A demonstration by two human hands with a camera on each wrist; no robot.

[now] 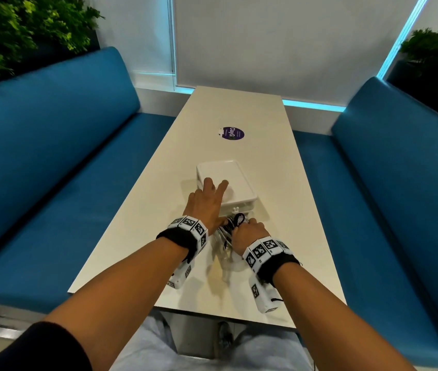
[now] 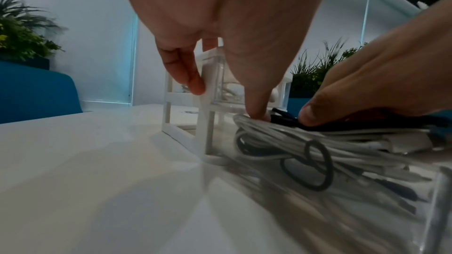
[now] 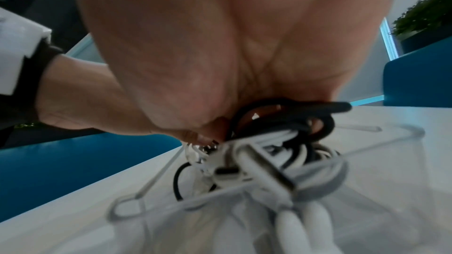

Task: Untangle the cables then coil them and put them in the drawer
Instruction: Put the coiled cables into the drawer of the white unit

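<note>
Hands work at a small white drawer unit (image 1: 225,183) on a long pale counter (image 1: 137,223), between two blue benches. The clear drawer (image 2: 354,190) is pulled out toward the person, on the near side of the unit, and the cables (image 1: 228,231) lie inside it: a bundle of white loops with black cord on top.

The left hand (image 1: 207,202) rests on the unit's lid with its fingers spread and fairly straight, seemingly bracing the unit, while its thumb reaches down to the cable pile. The right hand (image 1: 248,234) is just near of the unit, directly over the drawer, fingers curled down onto the black cord.

The relation that matters for the next move: the drawer's long axis runs from the person straight toward the unit, and the right hand sits at its near end, closer to the cables than the left. Judging by this, the bundle needs tucking down below the drawer's rim before the drawer can slide in under the lid.

The head view shows the whole layout, but little of the cables (the hands cover most of them). The left wrist view shows the coils through the clear drawer wall and a left fingertip (image 2: 193,84) touching the unit's white frame. The right wrist view, blurred, shows black loops pinched under the right hand's fingers and a white plug (image 3: 264,163) among the coils.
</note>
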